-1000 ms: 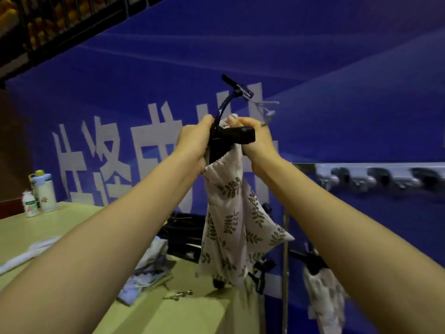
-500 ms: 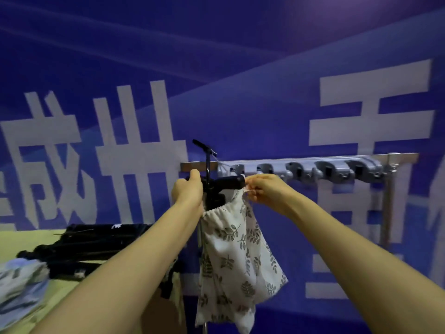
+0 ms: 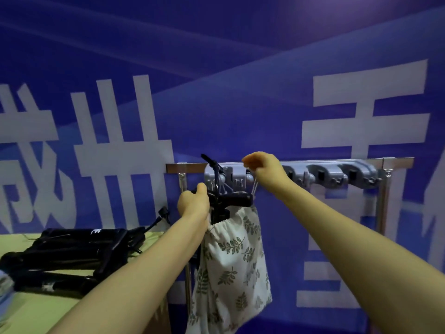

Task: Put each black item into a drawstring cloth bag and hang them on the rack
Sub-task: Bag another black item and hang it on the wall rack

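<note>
While the left hand (image 3: 192, 204) is gripping the black handled item (image 3: 232, 200) inside the white leaf-print cloth bag (image 3: 231, 259), the right hand (image 3: 261, 165) is pinching its white drawstring (image 3: 254, 187) at the grey-hooked metal rack (image 3: 325, 169) directly above.

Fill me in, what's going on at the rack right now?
A person is hanging a white leaf-print drawstring cloth bag on the silver rack with grey hooks. The left hand grips the black folding stand whose top sticks out of the bag's gathered mouth. The right hand pinches the thin white drawstring up at the hook row; whether it is looped on cannot be told. More black folded stands lie on the yellow-green table at left.
</note>
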A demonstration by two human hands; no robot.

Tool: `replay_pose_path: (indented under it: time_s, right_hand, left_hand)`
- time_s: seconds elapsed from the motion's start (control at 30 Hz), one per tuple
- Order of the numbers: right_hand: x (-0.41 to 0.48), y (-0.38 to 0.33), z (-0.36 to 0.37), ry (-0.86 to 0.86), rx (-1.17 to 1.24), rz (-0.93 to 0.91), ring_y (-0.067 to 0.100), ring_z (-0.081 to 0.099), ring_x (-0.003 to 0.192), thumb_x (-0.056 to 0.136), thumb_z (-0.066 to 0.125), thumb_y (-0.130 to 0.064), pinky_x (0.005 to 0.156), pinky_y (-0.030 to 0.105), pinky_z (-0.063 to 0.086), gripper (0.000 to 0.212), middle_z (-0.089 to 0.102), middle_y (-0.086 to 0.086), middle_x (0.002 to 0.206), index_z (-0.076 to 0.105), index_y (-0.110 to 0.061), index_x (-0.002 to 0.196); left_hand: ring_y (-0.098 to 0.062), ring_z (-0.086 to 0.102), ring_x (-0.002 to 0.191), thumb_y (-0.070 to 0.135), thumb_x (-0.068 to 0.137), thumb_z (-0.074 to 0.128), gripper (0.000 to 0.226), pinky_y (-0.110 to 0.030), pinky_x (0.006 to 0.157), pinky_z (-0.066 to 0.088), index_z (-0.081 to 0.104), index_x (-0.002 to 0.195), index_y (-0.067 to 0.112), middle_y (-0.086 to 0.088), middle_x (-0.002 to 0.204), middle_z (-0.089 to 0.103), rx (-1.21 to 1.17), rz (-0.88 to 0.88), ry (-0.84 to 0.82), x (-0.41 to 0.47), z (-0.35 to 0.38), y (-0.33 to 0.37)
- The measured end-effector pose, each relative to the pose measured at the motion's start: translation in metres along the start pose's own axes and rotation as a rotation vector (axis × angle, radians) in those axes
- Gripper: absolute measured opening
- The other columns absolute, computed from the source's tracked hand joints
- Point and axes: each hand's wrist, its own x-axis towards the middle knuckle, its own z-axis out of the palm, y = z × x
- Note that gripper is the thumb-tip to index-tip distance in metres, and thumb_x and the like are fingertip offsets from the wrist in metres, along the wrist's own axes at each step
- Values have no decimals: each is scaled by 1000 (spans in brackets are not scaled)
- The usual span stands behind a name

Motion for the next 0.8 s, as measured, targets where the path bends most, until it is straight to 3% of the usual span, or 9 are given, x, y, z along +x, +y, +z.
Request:
replay_pose_path:
  time_s: [0.1, 0.17, 0.3, 0.4, 0.47, 0.53, 0.63, 0.8]
  right_hand:
    - [2, 1, 0, -112, -481, -213, 30, 55, 116, 86, 44, 16, 95, 40, 45, 42, 54, 12, 132, 60, -5, 119]
    - [3, 1, 1, -93, -535, -258, 32, 56, 111, 86, 49, 13, 90, 40, 45, 37, 54, 13, 130, 60, -4, 117]
    - [4, -2, 8, 28, -101, -38, 25, 57, 87, 85, 67, -13, 78, 34, 47, 12, 54, 12, 107, 60, -9, 94]
    - [4, -5, 10, 26, 169, 174, 19, 50, 66, 83, 71, -22, 65, 36, 49, 29, 51, 5, 77, 47, -16, 68]
    - [3, -7, 11, -3, 377, 251, 16, 43, 51, 87, 66, -20, 51, 28, 43, 36, 44, 3, 62, 42, -15, 62]
    - [1, -8, 15, -32, 545, 262, 12, 43, 47, 92, 59, -15, 50, 23, 41, 32, 45, 5, 62, 44, -12, 64]
    - [-1, -6, 24, -59, 638, 271, 18, 52, 64, 95, 53, -11, 58, 22, 44, 21, 58, 7, 70, 57, -9, 74]
    - [0, 3, 30, -65, 688, 281, 14, 60, 67, 94, 48, -6, 60, 20, 48, 17, 68, 4, 79, 66, -4, 94]
  left_hand:
    - [-16, 34, 53, 27, 94, 42, 31, -28, 48, 26, 40, 67, 10, -3, 64, 38, 2, -5, 2, 2, 0, -1]
    - [-16, 32, 51, 26, 93, 42, 33, -28, 47, 24, 38, 64, 12, -2, 61, 35, 4, -12, 6, 3, 0, 0]
    - [-15, 31, 52, 27, 93, 42, 29, -28, 47, 24, 40, 69, 10, -1, 62, 34, 9, -21, -9, 5, 2, -3]
    - [-15, 33, 53, 27, 93, 43, 28, -28, 47, 25, 42, 71, 9, -1, 63, 36, 12, -22, -21, 7, 5, -9]
    - [-15, 33, 52, 27, 92, 44, 29, -28, 48, 25, 40, 69, 10, -1, 63, 35, 18, -32, -35, 10, 6, -13]
    - [-15, 33, 52, 27, 92, 44, 28, -28, 48, 25, 40, 70, 10, -2, 62, 35, 17, -52, -41, 11, 7, -16]
    - [-15, 32, 52, 27, 92, 43, 29, -28, 48, 25, 38, 68, 10, -2, 62, 34, 13, -65, -34, 13, 9, -20]
    - [-20, 37, 61, 32, 92, 42, 33, -31, 61, 33, 56, 93, 2, -9, 65, 41, 77, -72, -30, 17, 16, -26]
